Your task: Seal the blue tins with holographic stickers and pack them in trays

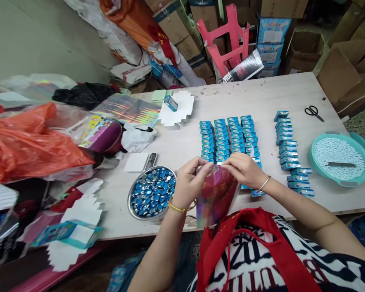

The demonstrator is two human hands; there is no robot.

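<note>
One surface (176,146): pale, broad, with dark marks along its far edge; it carries the boxes, bowl, basin and scissors.
Orange bag (27,142): crumpled in the heap at far left.
Cardboard box (340,73): flaps spread, beyond the surface's right-hand corner.
Pink stool (235,30): legs up, behind the far edge.
Four rows of blue boxes (221,140): small and closely lined up at the middle of the surface, running away from the person; the near ends are partly hidden by the hands.
Teal basin (340,183): at the right, filled with small pale pieces (334,148).
Stepped line of blue boxes (288,154): between the four rows and the basin, its near end shifted toward the right.
Steel bowl (129,201): just beside the left hand, heaped with round blue and silver pieces (152,190).
Shiny film (213,194): reddish with rainbow glints, held up between both hands at the near edge, in front of the four rows; whether sheet or bag, I cannot tell.
Left hand (191,180): thumb and bent fingers pinched on the film's upper left part; gold bracelet at the wrist.
Right hand (243,170): fingertips pinched together at the film's upper right part; thin bracelet at the wrist.
White card (136,162): flat behind the bowl.
Scissors (317,115): lying near the far right corner.
Dark thin strip (340,164): resting on the pale pieces.
</note>
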